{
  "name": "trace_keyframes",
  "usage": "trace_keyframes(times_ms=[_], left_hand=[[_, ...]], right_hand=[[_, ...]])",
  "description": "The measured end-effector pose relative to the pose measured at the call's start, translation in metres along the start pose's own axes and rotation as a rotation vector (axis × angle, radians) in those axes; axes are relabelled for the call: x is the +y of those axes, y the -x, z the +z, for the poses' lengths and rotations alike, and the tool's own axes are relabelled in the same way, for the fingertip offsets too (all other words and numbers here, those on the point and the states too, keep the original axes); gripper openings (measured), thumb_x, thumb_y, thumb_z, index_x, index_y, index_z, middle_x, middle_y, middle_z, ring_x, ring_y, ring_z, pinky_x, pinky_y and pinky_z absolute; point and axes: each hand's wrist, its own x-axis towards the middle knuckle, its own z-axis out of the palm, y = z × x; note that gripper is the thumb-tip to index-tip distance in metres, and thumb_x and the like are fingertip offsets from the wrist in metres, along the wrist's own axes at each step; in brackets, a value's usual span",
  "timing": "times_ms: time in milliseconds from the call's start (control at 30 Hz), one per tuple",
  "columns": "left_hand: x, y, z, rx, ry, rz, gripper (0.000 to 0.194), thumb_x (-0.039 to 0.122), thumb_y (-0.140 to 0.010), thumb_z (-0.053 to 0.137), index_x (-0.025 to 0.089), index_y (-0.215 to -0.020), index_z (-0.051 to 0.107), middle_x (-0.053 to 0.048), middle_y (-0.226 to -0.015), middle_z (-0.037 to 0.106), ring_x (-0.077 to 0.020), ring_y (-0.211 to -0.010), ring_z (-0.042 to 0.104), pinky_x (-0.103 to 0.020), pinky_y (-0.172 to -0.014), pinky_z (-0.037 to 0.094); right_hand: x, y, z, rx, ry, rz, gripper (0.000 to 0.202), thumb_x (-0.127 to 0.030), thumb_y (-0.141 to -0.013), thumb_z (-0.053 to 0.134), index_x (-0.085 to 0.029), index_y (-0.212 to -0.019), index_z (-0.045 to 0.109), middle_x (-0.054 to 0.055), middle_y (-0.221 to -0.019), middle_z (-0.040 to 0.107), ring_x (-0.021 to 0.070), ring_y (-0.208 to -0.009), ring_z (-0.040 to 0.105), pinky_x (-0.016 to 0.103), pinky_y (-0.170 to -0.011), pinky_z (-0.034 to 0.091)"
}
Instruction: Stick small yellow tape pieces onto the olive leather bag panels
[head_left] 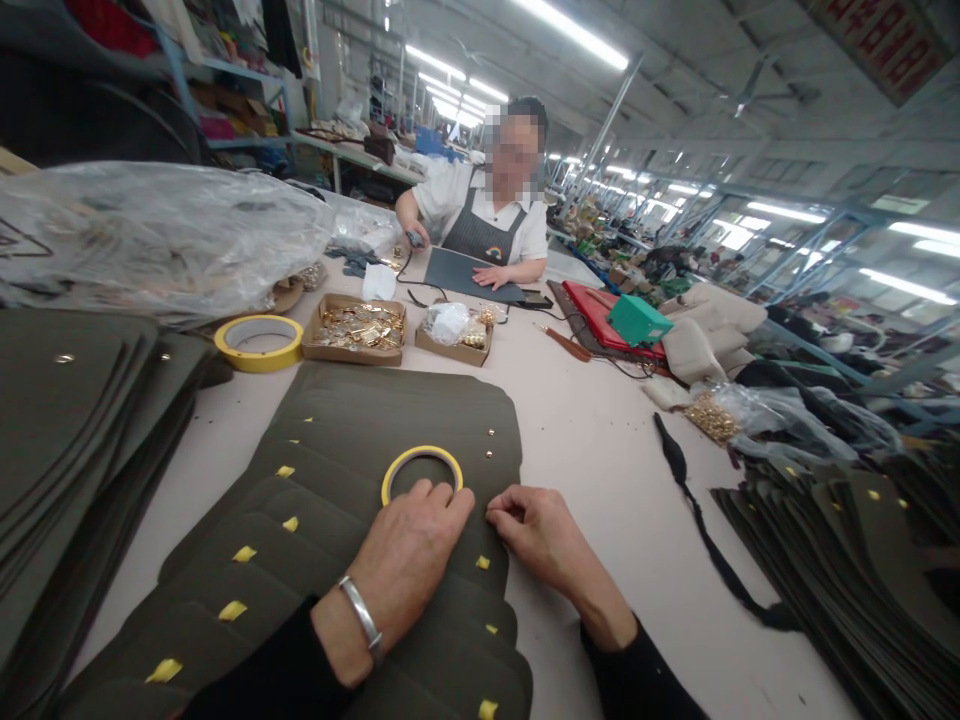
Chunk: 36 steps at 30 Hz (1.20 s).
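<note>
A fanned row of dark olive panels (390, 410) covers the table before me, with small yellow tape pieces (232, 610) stuck on them. My left hand (416, 545), wearing a silver bangle (361, 615), is closed around the near side of a yellow tape roll (421, 452) above the panels. Close to its right, my right hand (544, 535) pinches thumb and finger together over the panels' right edge. Whatever lies between those fingertips is too small to make out. Two small gold studs (490, 442) show on the top panel.
Beyond the panels stand a thicker yellow tape roll (259, 342), a box of gold metal parts (356, 328) and a smaller box (456, 335). More olive panels lie left (75, 420) and right (840, 560). A black strap (697, 520) crosses the table. A co-worker (487, 215) works opposite.
</note>
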Motion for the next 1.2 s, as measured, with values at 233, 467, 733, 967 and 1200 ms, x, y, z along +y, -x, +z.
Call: trace_keyframes(times_ms=[233, 467, 733, 967, 1200], left_hand=[[0.0, -0.002, -0.003, -0.013, 0.012, 0.007, 0.023, 0.009, -0.092, 0.037, 0.021, -0.096, 0.055, -0.004, -0.091, 0.061, -0.0228, -0.087, 0.056, -0.035, -0.071, 0.052], [0.0, -0.002, -0.003, -0.025, 0.017, -0.006, 0.022, 0.009, -0.092, 0.038, 0.021, -0.095, 0.055, -0.003, -0.091, 0.061, -0.0218, -0.086, 0.056, -0.033, -0.071, 0.051], [0.0, -0.002, -0.003, -0.024, 0.008, 0.003, 0.021, 0.009, -0.092, 0.037, 0.021, -0.096, 0.054, -0.004, -0.089, 0.061, -0.0218, -0.086, 0.056, -0.032, -0.069, 0.051], [0.0, 0.0, -0.005, 0.012, 0.024, 0.016, 0.022, 0.007, -0.091, 0.038, 0.021, -0.094, 0.055, -0.004, -0.089, 0.061, -0.0234, -0.085, 0.054, -0.033, -0.067, 0.049], [-0.003, -0.003, -0.006, 0.029, 0.041, 0.041, 0.025, 0.006, -0.089, 0.037, 0.019, -0.093, 0.057, -0.006, -0.091, 0.062, -0.0238, -0.087, 0.054, -0.039, -0.076, 0.046]], right_hand=[[0.007, -0.005, -0.001, -0.072, -0.143, 0.07, 0.011, -0.018, -0.079, 0.057, -0.017, -0.073, 0.066, 0.0, -0.063, 0.064, 0.0127, -0.058, 0.058, 0.024, -0.057, 0.043], [0.018, -0.008, 0.0, -0.192, -0.422, 0.249, 0.01, -0.025, -0.077, 0.061, -0.015, -0.074, 0.063, -0.004, -0.055, 0.055, 0.0091, -0.046, 0.051, 0.021, -0.046, 0.042], [-0.01, -0.005, -0.002, -0.052, 0.129, 0.01, 0.015, -0.013, -0.08, 0.056, -0.018, -0.071, 0.067, 0.002, -0.069, 0.069, 0.0148, -0.065, 0.062, 0.023, -0.062, 0.042], [-0.01, 0.007, -0.006, 0.101, 0.323, -0.004, 0.017, -0.023, -0.082, 0.065, -0.019, -0.099, 0.064, 0.005, -0.081, 0.07, 0.0182, -0.07, 0.064, 0.027, -0.065, 0.046], [0.004, 0.024, 0.0, 0.053, 0.324, -0.316, 0.017, -0.009, -0.087, 0.051, -0.016, -0.089, 0.067, 0.006, -0.082, 0.066, 0.0175, -0.074, 0.064, 0.026, -0.07, 0.049]])
